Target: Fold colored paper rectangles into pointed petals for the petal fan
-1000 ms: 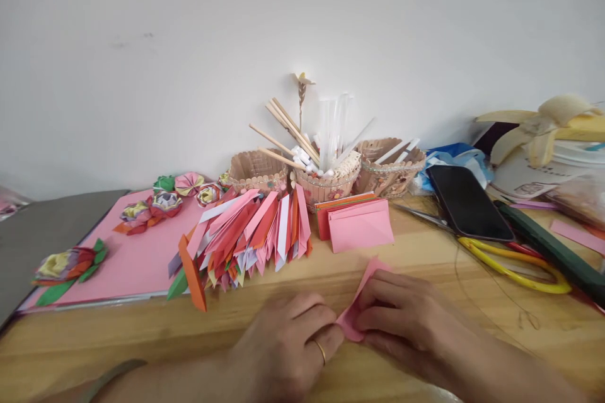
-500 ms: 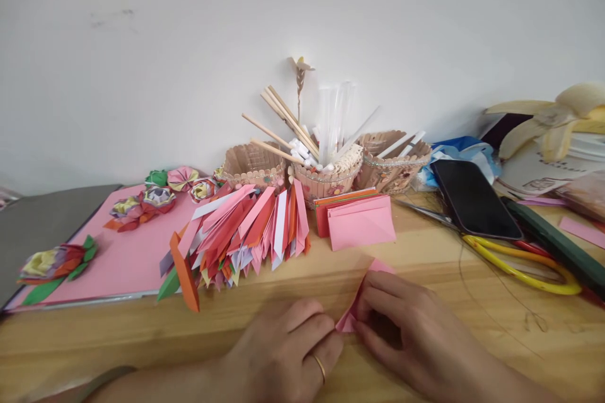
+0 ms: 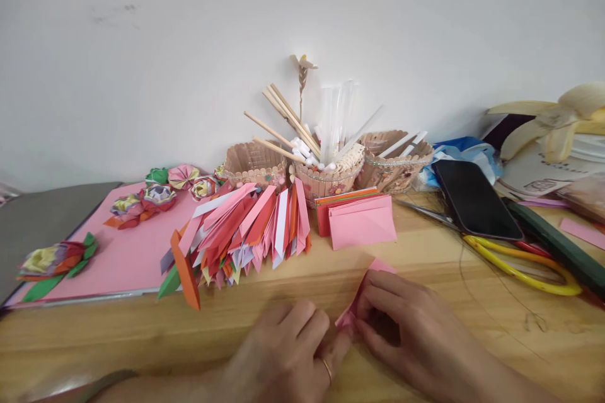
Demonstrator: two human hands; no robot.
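Observation:
My right hand [image 3: 411, 321] pinches a small folded piece of pink paper [image 3: 352, 308] low over the wooden table [image 3: 142, 343]. From the other side, my left hand [image 3: 288, 352], with a ring on one finger, has its fingers curled and its thumb pressed on the paper's lower left corner. Much of the paper is hidden behind the right fingers. Just beyond stand several folded pink and red sheets [image 3: 362, 227]. Left of them lies a pile of folded paper strips [image 3: 250, 227] in red, pink, orange and white.
Decorated baskets [image 3: 331, 186] with sticks and clear tubes stand against the wall. Paper flowers [image 3: 158, 197] rest on a pink sheet [image 3: 118, 252] at left. At right are yellow-handled scissors [image 3: 524, 267], a phone [image 3: 477, 198], a dark green bar [image 3: 558, 249] and a banana peel [image 3: 558, 119].
My left fingers have drawn back and curled, while the left thumb has come onto the paper's lower corner. The right hand keeps its pinch in about the same place.

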